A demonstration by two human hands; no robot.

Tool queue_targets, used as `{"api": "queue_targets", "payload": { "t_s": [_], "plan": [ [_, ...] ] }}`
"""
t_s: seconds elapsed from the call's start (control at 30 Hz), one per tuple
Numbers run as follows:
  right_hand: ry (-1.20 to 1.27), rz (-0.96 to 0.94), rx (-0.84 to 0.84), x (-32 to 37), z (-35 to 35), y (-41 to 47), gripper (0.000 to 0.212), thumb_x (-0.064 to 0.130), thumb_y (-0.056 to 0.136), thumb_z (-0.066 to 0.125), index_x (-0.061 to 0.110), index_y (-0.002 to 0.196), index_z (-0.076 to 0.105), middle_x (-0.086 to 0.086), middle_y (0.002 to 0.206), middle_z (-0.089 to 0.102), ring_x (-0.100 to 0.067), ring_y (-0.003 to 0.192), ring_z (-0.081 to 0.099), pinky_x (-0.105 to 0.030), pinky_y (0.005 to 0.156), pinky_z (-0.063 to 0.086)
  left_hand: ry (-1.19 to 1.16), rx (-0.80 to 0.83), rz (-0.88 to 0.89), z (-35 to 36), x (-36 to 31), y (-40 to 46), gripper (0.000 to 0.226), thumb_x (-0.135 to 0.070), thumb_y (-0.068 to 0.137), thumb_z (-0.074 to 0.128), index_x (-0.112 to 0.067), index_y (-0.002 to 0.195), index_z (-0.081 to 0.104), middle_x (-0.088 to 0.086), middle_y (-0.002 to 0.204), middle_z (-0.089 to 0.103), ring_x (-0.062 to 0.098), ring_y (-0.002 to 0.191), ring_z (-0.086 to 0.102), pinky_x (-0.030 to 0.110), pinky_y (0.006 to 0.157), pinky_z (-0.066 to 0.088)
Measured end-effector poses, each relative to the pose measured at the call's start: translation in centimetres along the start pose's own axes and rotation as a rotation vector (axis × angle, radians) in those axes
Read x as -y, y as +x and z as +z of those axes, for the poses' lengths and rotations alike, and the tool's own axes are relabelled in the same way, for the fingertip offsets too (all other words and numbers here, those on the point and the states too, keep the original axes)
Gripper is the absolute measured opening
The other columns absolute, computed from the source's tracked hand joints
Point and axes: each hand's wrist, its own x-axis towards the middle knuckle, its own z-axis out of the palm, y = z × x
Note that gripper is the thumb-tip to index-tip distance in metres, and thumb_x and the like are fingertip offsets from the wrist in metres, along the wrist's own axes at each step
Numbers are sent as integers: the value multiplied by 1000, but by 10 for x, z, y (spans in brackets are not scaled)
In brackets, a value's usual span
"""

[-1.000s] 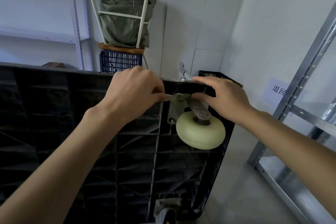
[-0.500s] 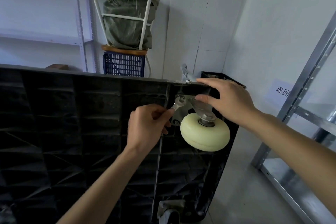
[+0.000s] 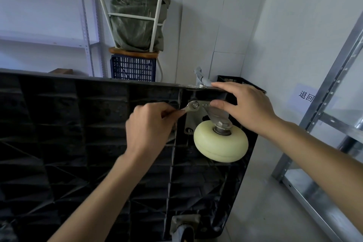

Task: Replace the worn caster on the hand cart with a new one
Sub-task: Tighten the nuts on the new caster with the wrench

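Note:
The black hand cart (image 3: 78, 143) stands on its side, ribbed underside facing me. A cream caster wheel (image 3: 221, 141) on a metal bracket sits near the cart's upper right corner. My left hand (image 3: 151, 125) grips a small metal wrench (image 3: 191, 106) whose head sits on a bolt at the top left of the caster's mounting plate. My right hand (image 3: 243, 108) rests over the cart's top edge, thumb pressing the plate beside the bracket. A second caster (image 3: 184, 226) shows at the bottom edge.
A blue crate (image 3: 133, 68) with a stool and a green sack on it stands behind the cart. White shelving (image 3: 84, 25) is at the back left, a metal rack (image 3: 324, 124) at the right. A grey tool (image 3: 199, 73) pokes above the cart's edge.
My left hand swung the wrench handle down from the bolt's level, then partway back up and left. The right hand stayed on the cart's edge.

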Motion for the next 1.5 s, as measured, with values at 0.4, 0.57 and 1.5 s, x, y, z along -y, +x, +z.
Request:
{"api": "queue_targets", "payload": {
  "t_s": [0.4,0.57,1.5],
  "plan": [
    [21,-15,-19,-1,2,-1,52,57,90,64,42,139,58,19,139,61,-15,129,55,-39,95,50,631,139,452,-46,-55,46,29,-56,91,65,-29,92,76,-5,79,64,21,73,64,33,61,40],
    [5,-14,-18,-1,2,0,55,61,89,61,43,140,57,18,140,60,-15,130,55,-38,93,48,584,114,517,-50,-48,37,33,-60,93,58,-32,94,75,-8,80,65,17,72,63,31,59,41],
    [4,-8,-38,0,2,-1,54,60,89,63,42,140,57,18,141,59,-16,132,52,-32,92,39,-407,59,-120,37,0,-24,21,-43,93,69,-27,79,70,-13,64,70,2,60,68,42,65,60]
  ]
}}
